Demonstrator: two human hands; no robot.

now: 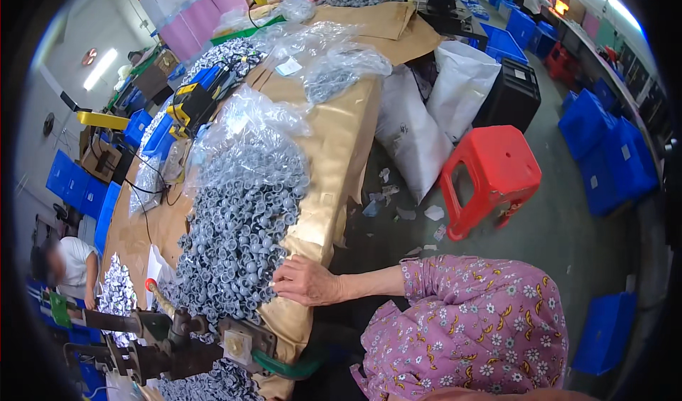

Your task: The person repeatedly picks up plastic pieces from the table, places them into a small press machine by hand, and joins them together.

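My right hand (305,280) rests palm down at the near edge of a big heap of small grey cap-shaped parts (241,209), its fingers curled against the parts. The back of the hand hides whether any part is held. The arm comes in from the lower right in a purple flowered sleeve (469,330). The heap spills out of a clear plastic bag (263,113) onto a long table covered in brown paper (341,138). Just below the hand stands a dark metal hand press (177,337) with a red-knobbed lever (150,285). My left hand is not in view.
A red plastic stool (490,174) stands on the floor right of the table, with white sacks (412,131) and a black crate (513,95) behind it. Blue crates (604,145) line the right side. A yellow-and-black device (188,103) lies farther up the table. Another person (71,266) sits at far left.
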